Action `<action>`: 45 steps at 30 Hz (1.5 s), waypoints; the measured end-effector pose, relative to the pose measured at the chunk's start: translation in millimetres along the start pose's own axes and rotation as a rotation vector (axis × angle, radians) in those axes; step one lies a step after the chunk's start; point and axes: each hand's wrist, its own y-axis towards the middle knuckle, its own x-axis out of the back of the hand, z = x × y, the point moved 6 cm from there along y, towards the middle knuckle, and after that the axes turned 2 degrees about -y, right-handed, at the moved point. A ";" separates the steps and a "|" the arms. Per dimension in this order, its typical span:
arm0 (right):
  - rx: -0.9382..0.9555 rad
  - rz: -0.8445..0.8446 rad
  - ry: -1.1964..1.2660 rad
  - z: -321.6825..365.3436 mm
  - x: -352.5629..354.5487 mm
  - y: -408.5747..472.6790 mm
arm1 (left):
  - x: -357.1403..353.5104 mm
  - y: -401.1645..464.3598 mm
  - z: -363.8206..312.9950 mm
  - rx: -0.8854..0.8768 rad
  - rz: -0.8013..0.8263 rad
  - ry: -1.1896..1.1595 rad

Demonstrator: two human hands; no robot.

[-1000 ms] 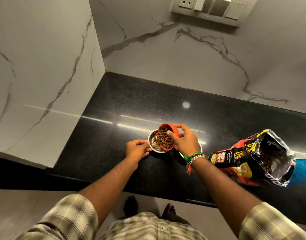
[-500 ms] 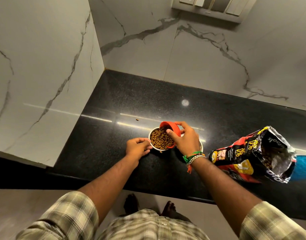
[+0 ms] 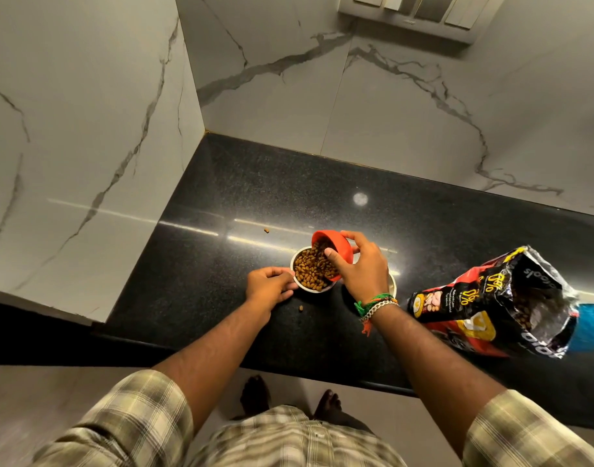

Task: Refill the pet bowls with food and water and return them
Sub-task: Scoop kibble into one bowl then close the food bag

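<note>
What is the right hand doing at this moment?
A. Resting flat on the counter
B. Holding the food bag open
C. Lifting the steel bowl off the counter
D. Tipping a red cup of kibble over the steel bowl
D: the right hand grips the tilted red cup, its mouth over the kibble-filled steel bowl, which the left hand steadies at the rim.

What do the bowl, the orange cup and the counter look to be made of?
Bowl: likely stainless steel, with a shiny silver rim.
Orange cup: probably plastic, an even matte colour.
Counter: polished dark stone, perhaps granite; it looks speckled and mirrors the lights.
</note>
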 end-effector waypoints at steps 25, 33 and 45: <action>-0.019 -0.111 0.117 -3.0 8.4 -3.7 | 0.4 1.3 0.6 -0.010 -0.017 0.016; -0.034 -0.053 0.083 -7.0 -0.6 -4.5 | 0.6 2.4 1.4 -0.012 -0.008 0.018; -0.080 -0.019 0.147 -8.1 0.6 -4.9 | 0.1 2.5 0.8 -0.007 -0.006 0.018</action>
